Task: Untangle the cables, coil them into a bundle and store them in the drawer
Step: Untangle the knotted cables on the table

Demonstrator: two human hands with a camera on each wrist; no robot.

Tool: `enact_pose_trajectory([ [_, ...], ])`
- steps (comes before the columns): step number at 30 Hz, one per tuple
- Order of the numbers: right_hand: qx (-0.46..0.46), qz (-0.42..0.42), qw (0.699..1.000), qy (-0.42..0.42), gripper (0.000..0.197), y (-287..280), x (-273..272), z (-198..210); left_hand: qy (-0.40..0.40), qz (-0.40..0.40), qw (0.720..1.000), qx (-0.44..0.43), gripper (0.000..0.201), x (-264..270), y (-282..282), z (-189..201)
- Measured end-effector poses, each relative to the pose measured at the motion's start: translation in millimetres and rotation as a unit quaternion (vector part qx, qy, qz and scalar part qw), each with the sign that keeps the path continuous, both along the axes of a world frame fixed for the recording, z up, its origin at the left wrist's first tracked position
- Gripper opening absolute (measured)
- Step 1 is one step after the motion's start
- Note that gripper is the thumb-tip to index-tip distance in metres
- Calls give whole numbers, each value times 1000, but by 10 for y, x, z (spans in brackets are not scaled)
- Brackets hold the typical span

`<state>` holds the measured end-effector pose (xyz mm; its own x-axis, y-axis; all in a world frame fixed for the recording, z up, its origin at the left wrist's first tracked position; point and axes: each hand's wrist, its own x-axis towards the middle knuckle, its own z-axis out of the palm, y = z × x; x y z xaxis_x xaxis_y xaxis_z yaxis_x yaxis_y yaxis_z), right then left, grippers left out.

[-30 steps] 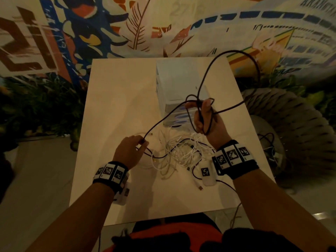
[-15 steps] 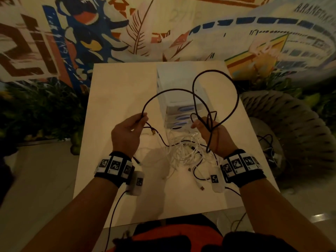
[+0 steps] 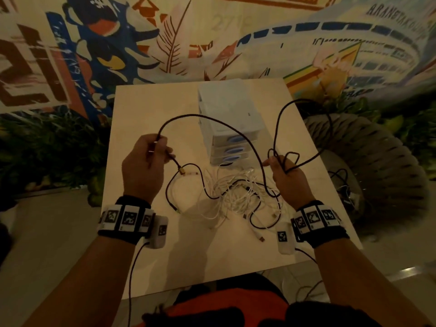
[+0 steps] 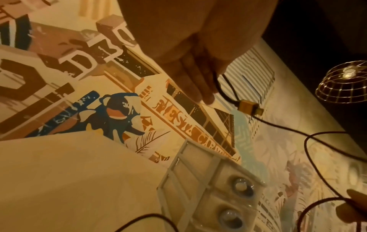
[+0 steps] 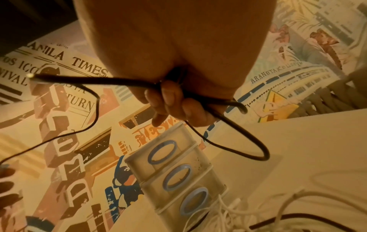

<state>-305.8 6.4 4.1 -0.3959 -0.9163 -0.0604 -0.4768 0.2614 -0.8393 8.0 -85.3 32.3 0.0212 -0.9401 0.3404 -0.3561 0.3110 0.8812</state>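
A long black cable (image 3: 213,119) arcs between my two raised hands above the table. My left hand (image 3: 147,159) grips it near its gold plug (image 3: 181,171), which dangles below the fingers; the plug (image 4: 250,106) also shows in the left wrist view. My right hand (image 3: 284,169) holds several loops of the same black cable (image 5: 222,102) in its curled fingers. A tangle of white cables (image 3: 236,192) lies on the table between the hands, with a second black cable (image 3: 262,223) running through it. The white drawer unit (image 3: 226,128), with three drawers, stands behind the tangle.
The pale square table (image 3: 146,105) has bare surface on its left half and near the front edge. A woven chair (image 3: 368,166) stands right of the table. A painted mural wall (image 3: 212,38) rises behind, with plants (image 3: 47,147) at the left.
My left hand has lifted from the table and moved left along the black cable to its plug end. The big loop by my right hand has dropped lower and spread wider.
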Motion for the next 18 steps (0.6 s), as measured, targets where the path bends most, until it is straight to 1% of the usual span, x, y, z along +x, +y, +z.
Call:
enact_pose_trajectory([
  [1,15,14,1000,18,29,31,12,9,4,-28,999,35,13,3,20,66],
  [2,28,32,998,36,28,67,32,22,-21,-59,996,61,12,9,50,129],
  [3,35,50,997,50,27,107,53,29,-75,-96,990,71,11,28,89,175],
  [5,36,72,995,52,25,188,110,69,-201,-174,963,46,5,98,176,201],
  [7,28,81,994,60,23,262,169,189,-265,-253,930,40,8,177,271,201],
  [9,6,94,993,73,23,323,200,381,-302,-345,885,84,14,266,377,167],
  [11,10,148,986,74,28,386,178,593,-340,-434,821,150,15,359,524,114],
  [12,36,188,978,83,31,412,155,704,-359,-458,791,189,16,401,607,71],
  [14,114,258,949,142,32,463,96,873,-380,-485,740,270,23,477,786,-78],
  [16,163,297,922,187,35,510,75,967,-394,-491,694,349,35,533,933,-272],
  [17,176,311,916,181,35,536,95,983,-417,-484,675,369,40,567,980,-376],
  [18,190,323,912,168,34,558,127,980,-447,-467,664,376,42,597,995,-455],
])
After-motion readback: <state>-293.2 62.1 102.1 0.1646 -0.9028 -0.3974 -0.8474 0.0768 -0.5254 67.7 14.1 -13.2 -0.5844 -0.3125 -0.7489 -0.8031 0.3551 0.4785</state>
